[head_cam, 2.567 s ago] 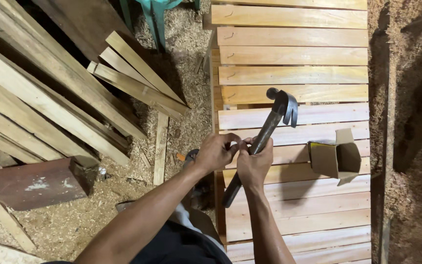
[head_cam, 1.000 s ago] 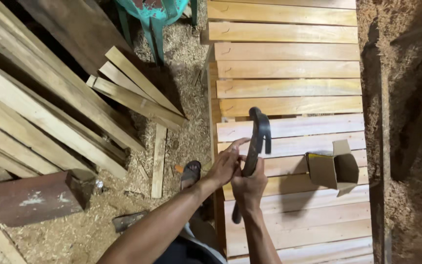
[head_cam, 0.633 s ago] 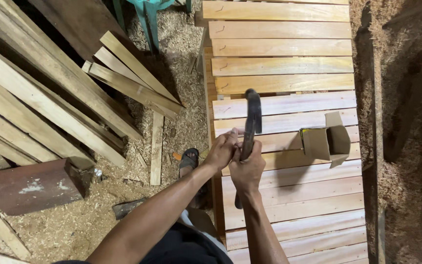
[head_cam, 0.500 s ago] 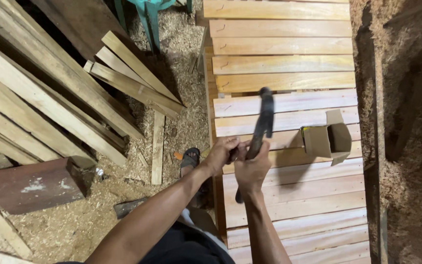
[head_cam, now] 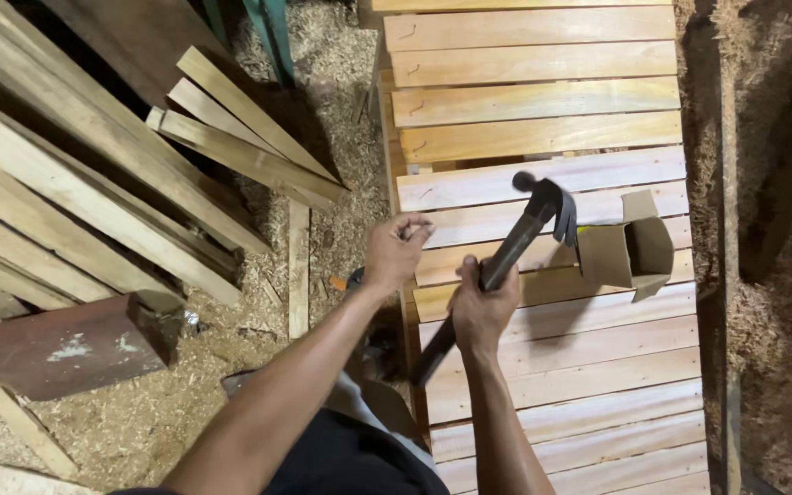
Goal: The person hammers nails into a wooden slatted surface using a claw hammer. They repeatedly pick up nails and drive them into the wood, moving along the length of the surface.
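The claw hammer (head_cam: 506,258) sits in your right hand (head_cam: 482,307), fist clenched around the dark handle about midway along it. Its long axis runs on a diagonal: the butt end pokes down and to the left past your wrist, and the head is up and to the right, over the pale slats of the slatted wooden panel (head_cam: 543,174). The head hangs just beside the open cardboard box (head_cam: 630,249), which rests on the slats (whether the two touch, you cannot tell from here).

Your left hand (head_cam: 394,249) is off the hammer, just to its left at the panel's near edge, fingers curled with thumb and fingertips pinched together. Whether something small is held in that pinch is not visible. So the right hand is the one on the tool, the left the one nearer the slat edge, and the head lies up and right of both.

Further out, loose planks (head_cam: 93,183) lean in a stack at your left over a sawdust floor (head_cam: 323,101), with a reddish-brown block (head_cam: 66,344) lying near them.
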The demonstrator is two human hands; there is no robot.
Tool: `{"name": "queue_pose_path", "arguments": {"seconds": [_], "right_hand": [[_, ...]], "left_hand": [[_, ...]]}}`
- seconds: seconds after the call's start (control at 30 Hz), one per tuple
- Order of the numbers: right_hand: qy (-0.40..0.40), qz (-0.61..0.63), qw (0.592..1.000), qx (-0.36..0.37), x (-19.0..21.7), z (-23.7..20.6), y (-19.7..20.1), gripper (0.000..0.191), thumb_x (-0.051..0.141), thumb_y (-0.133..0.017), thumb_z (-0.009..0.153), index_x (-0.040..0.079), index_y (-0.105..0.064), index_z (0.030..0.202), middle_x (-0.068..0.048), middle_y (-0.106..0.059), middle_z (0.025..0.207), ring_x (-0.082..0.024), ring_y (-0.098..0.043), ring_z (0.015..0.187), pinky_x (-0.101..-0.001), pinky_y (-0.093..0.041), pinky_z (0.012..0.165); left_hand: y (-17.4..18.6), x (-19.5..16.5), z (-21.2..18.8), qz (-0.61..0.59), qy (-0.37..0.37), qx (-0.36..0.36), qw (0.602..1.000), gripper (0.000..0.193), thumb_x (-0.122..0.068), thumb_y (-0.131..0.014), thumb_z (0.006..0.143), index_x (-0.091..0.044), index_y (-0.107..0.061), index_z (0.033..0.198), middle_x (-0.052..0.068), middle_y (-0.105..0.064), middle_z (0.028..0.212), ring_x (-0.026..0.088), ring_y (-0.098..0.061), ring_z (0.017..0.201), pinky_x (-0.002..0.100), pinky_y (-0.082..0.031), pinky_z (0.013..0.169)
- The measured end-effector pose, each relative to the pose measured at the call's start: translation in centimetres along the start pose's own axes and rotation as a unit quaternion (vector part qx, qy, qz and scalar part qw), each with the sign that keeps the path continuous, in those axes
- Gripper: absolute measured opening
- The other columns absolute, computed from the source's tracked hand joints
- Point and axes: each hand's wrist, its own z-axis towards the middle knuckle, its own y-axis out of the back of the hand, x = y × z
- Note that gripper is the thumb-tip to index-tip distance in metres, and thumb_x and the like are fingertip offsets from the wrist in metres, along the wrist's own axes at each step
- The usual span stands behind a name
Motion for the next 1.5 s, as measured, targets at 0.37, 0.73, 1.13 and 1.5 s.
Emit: {"name": "queue_pose_path", "arguments": {"seconds": [0.37, 0.73, 1.13, 1.5], "right_hand": [[-0.051, -0.105, 0.990, 0.082, -3.8, -0.6, 4.3, 0.024, 0.027, -0.053, 0.108, 0.008, -0.050, 0.092, 0.000, -0.053, 0.059, -0.009, -0.050, 0.042, -0.0270, -0.041, 0.036], [-0.058, -0.378, 0.915, 0.129, -4.5, -0.6, 3.3, 0.031, 0.035, -0.052, 0.107, 0.006, -0.055, 0.095, -0.009, -0.060, 0.058, -0.019, -0.057, 0.048, -0.0358, -0.043, 0.046], [-0.080, -0.274, 0.955, 0.084, -6.7, 1.7, 1.2, 0.028, 0.031, -0.054, 0.107, 0.005, -0.059, 0.096, -0.008, -0.057, 0.059, -0.018, -0.054, 0.052, -0.0375, -0.044, 0.049], [0.120, -0.298, 0.946, 0.053, -1.5, -1.1, 3.4, 0.022, 0.012, -0.077, 0.086, 0.006, -0.063, 0.102, -0.015, -0.075, 0.082, -0.026, -0.076, 0.072, -0.0358, -0.058, 0.063]], "left_hand": [[-1.5, 3.3, 3.8, 0.318, -0.037, 0.131, 0.938, 0.020, -0.031, -0.062, 0.099, -0.023, -0.076, 0.112, 0.002, -0.079, 0.097, 0.016, -0.070, 0.073, 0.037, -0.056, 0.070], [-2.1, 2.9, 4.3, 0.354, 0.029, 0.200, 0.913, 0.020, -0.030, -0.055, 0.105, -0.021, -0.072, 0.101, 0.003, -0.077, 0.089, 0.019, -0.068, 0.075, 0.038, -0.056, 0.071], [-1.0, 3.2, 6.3, 0.160, 0.007, 0.070, 0.985, 0.035, -0.044, -0.035, 0.104, -0.020, -0.057, 0.119, 0.006, -0.078, 0.086, 0.024, -0.070, 0.074, 0.043, -0.052, 0.067], [-5.1, -1.4, -6.1, -0.222, 0.073, 0.169, 0.957, 0.053, -0.047, -0.028, 0.110, -0.010, -0.056, 0.137, -0.002, -0.062, 0.075, 0.007, -0.050, 0.062, 0.024, -0.042, 0.058]]}}
